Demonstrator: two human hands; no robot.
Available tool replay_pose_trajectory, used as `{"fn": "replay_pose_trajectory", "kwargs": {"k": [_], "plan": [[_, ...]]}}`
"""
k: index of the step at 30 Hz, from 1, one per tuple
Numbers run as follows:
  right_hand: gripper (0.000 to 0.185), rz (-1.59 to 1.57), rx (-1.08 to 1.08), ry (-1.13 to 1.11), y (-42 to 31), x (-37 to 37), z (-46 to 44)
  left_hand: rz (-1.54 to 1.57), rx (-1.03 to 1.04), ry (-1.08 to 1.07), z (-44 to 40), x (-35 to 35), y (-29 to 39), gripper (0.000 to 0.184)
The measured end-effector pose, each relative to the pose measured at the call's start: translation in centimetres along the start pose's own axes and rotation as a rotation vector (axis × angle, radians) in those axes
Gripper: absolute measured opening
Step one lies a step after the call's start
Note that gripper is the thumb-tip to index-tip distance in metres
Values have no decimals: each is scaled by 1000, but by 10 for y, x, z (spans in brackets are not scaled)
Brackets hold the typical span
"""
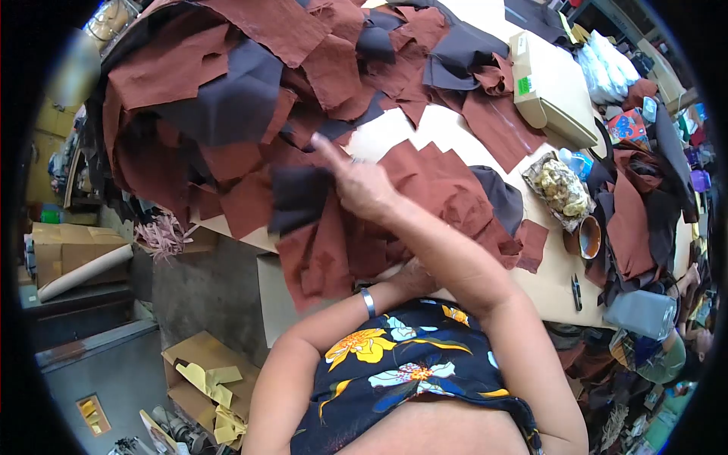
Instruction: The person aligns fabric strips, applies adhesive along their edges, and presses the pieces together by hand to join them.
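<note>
My right hand (365,188) reaches across to the left over the brown cloth, its index finger stretched out and smeared by motion. Its other fingers are hidden or blurred. Just beside it is a blurred dark cloth piece (300,199), above a reddish-brown cloth piece (312,262) that hangs past the table edge; whether the hand grips either, I cannot make out. Close to my body, my left hand (415,279) rests at the near edge of a spread of reddish-brown cloth (440,189). My right forearm covers part of it, and its fingers are hidden.
A heap of brown and dark cloth pieces (220,98) covers the far left. On the right stand a cardboard box (553,87), a plastic bag (560,186), a brown bowl (589,237), a black pen (577,293) and a clear container (643,314). An open carton (199,379) sits below left.
</note>
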State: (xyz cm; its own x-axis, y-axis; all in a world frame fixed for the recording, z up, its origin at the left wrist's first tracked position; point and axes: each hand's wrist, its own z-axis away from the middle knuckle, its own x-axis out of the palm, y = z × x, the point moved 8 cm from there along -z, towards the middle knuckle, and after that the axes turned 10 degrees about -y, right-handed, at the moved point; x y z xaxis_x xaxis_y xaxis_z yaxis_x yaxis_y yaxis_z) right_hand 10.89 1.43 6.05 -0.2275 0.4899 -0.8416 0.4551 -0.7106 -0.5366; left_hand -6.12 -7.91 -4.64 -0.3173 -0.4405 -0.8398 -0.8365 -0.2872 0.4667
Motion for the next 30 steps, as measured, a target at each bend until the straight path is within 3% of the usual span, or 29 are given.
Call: {"fn": "replay_pose_trajectory", "kwargs": {"k": [2, 4, 6, 8, 10, 13, 17, 19, 20, 22, 25, 28, 30], "plan": [[80, -7, 54, 215, 12, -63, 15, -485, 112, -260, -22, -47, 28, 38], [76, 63, 125, 488, 36, -143, 37, -271, 158, -3, -31, -64, 19, 31], [69, 345, 83, 786, 54, -214, 69, -269, 61, 13, -52, -112, 7, 16], [66, 377, 163, 875, 77, -268, 100, -297, -15, 172, -59, -175, -8, 15], [76, 482, -102, 1092, 45, -293, 135, -440, -30, 156, -59, -217, -37, 11], [74, 299, 139, 915, 47, -268, 170, -647, -34, -30, -57, -286, -50, 16], [80, -152, 146, 631, 35, -161, 204, -863, -168, -203, -37, -331, -85, 18], [79, -252, 269, 337, 42, -100, 224, -929, -274, -265, -25, -331, -108, 16], [74, -291, 257, 434, 43, -91, 236, -925, -284, -239, -24, -327, -104, 15], [68, -234, 364, 417, 57, -79, 265, -916, -305, -190, -28, -314, -89, 12], [68, -259, 525, 462, 80, -83, 308, -519, -40, -71, -45, -270, -22, 14], [77, -202, 573, 291, 79, -80, 316, -210, 83, -249, -47, -201, 26, 28], [80, 66, 593, 294, 76, -76, 309, -132, 117, -367, -47, -158, 50, 38]]}}
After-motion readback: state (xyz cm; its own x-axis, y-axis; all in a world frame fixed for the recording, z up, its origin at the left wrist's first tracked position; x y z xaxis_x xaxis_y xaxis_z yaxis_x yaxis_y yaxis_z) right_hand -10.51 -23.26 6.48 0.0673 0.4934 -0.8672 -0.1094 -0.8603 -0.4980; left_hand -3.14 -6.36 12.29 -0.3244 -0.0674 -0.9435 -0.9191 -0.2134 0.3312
